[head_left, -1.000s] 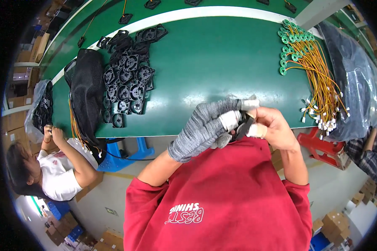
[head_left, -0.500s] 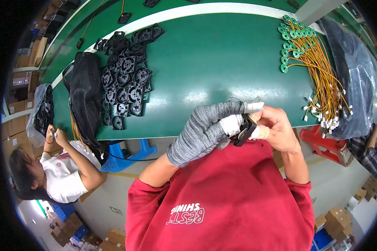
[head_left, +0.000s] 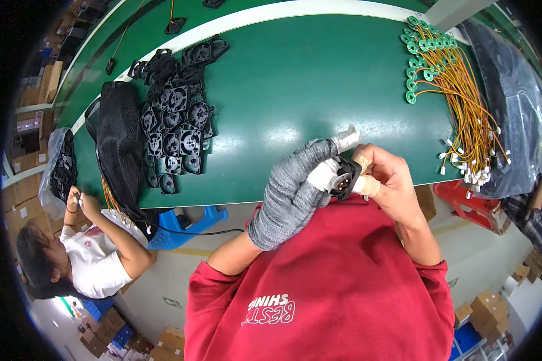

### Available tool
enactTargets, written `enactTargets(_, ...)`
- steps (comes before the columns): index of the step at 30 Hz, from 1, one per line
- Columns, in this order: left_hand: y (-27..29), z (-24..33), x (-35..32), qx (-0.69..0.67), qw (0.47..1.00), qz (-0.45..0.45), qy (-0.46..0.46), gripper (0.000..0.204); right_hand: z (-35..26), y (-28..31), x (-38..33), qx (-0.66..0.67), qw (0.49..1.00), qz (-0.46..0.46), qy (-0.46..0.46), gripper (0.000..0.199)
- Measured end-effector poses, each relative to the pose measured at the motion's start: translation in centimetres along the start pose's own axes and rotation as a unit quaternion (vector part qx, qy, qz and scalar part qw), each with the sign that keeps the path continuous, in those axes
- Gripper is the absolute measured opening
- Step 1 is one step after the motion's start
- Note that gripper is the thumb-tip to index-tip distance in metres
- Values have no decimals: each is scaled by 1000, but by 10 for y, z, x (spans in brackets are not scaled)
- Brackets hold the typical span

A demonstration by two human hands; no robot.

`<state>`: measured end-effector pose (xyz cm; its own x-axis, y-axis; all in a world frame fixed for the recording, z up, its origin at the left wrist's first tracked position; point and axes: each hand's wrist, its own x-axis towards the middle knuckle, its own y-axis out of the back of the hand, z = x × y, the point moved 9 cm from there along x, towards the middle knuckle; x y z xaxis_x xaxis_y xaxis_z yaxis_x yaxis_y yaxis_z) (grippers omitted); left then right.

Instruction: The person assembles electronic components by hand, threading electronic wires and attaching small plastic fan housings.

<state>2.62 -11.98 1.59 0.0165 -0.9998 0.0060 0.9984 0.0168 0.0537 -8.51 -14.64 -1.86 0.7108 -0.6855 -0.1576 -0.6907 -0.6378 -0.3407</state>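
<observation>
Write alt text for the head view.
Both hands, left hand in a grey glove and right hand bare with taped fingertips, hold a small black fan frame over a green table bearing black fan frames and orange-wired green rings.

I have one view only, from the head camera, looking steeply down over my red-shirted chest (head_left: 319,289) at close range. It faces the long green work table (head_left: 295,84), whose straight edges bow toward the dark fisheye rim.
</observation>
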Motion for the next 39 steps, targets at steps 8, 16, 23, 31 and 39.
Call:
enactTargets(8, -6, -2, -12, -101, 992, -67, 48, 48, 2, -5, -2, 17, 1000, 16, -20, 11)
enactTargets(16, -4, -15, -18, -218, 971, -13, 97, 34, 16, -14, -5, 73, 992, -50, -93, 12)
enactTargets(23, -8, -15, -17, -244, 963, -3, 112, 31, 12, -7, -7, -8, 998, 30, -62, 11)
enactTargets(31, -9, -23, -20, -327, 932, 21, 152, 33, 9, -10, -8, -30, 996, 42, -71, 11)
enactTargets(39, -7, -31, -22, -298, 933, 57, 192, 29, 13, -13, -11, -43, 992, 3, -118, 10)
